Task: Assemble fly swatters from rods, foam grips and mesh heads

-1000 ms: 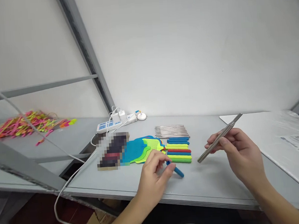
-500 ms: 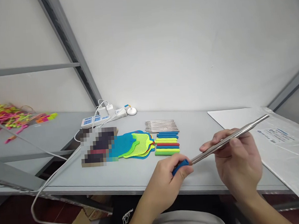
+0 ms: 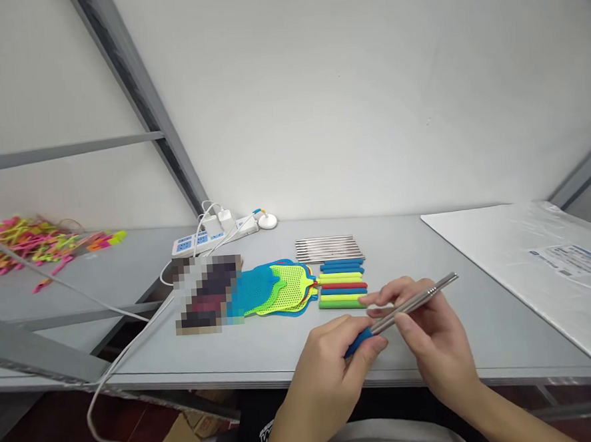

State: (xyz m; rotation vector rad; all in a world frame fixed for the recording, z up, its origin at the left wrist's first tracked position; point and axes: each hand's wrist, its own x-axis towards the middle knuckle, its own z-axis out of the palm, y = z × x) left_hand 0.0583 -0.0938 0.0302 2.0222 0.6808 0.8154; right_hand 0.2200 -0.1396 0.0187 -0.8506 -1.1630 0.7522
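A second earlier the blue grip (image 3: 357, 343) and the metal rod (image 3: 415, 303) were well apart; half a second earlier the rod's end had come up to the grip's mouth. Now the two met in line between the hands, the rod's lower end seemingly inside the grip, though fingers hid how deep. That suggested the joining had begun.

The left hand (image 3: 331, 362) was closed around the grip, thumb and forefinger pinching it near its mouth. The right hand (image 3: 435, 339) was partly curled, thumb and fingers lightly closed on the rod, forefinger stretched forward. Both pieces tilted up to the right, above the table (image 3: 391, 242) near its front edge. Whether the right hand had one rod or two side by side, I could not tell.

The rod was slim, straight and shiny, with ringed steps near its upper end; the grip was a matt, smooth tube, probably plastic or rubber. Behind them lay a row of spare grips (image 3: 342, 286), blue, yellow, red and green, below bright spare rods (image 3: 330, 247). Beside these, thin perforated sheets (image 3: 289, 288) with rounded outlines overlapped.
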